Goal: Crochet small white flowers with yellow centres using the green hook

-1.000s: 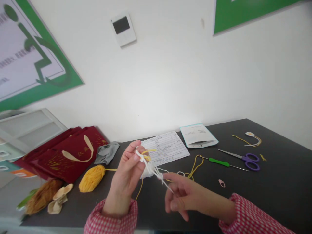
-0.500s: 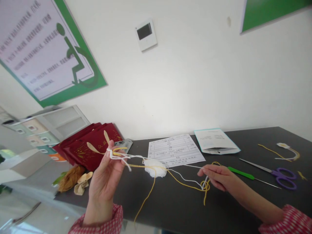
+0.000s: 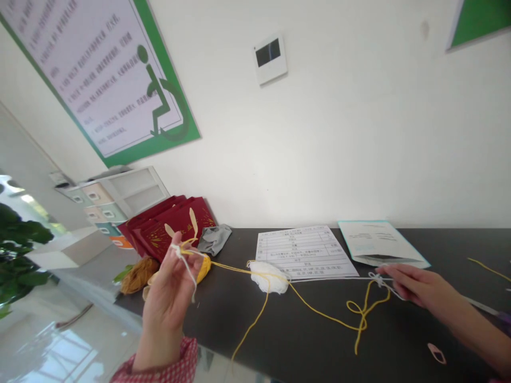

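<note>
My left hand is raised at the left, thumb and fingers closed on white and yellow yarn. A short white tail dangles over its palm. At the right, my right hand pinches white yarn that is bunched into small loops at the fingertips. The white strand runs taut leftward, low across the table. Yellow yarn droops between the hands and tangles below the right one. A ball of white yarn lies between them, strands crossing over it. Behind my left fingers, a yellow yarn ball is partly hidden.
A printed sheet and a pale packet lie at the back of the dark table. Dark red bags, grey cloth and brown yarn are at left. Scissors are partly behind my right arm; a pink ring lies in front.
My right hand has moved right, farther from my left hand, and the white strand is now straight and taut. The view has swung left, and the yellow yarn hangs in wider loops.
</note>
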Motion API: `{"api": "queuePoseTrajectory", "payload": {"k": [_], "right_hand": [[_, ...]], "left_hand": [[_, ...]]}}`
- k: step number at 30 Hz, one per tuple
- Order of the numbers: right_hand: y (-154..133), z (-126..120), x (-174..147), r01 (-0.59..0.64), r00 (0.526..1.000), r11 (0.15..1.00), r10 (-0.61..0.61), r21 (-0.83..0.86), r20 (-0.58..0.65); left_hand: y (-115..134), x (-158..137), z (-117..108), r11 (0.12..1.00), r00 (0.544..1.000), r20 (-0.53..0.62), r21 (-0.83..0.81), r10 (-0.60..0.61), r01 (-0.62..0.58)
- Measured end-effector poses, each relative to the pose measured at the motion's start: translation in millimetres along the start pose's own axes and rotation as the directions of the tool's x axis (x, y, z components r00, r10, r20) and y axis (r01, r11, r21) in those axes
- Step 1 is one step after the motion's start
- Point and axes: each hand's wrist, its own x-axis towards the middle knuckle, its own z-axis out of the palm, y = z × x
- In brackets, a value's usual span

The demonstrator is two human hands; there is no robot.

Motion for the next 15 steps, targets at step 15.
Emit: {"api": "queuePoseTrajectory", "payload": {"k": [15], "right_hand": [[-63,-2,-18,0.252,0.967,0.967,-0.25,-0.039,0.048]], "left_hand": [[-143,-33,90,0.821,0.774,0.405,0.514,-0.487,0.248]]}}
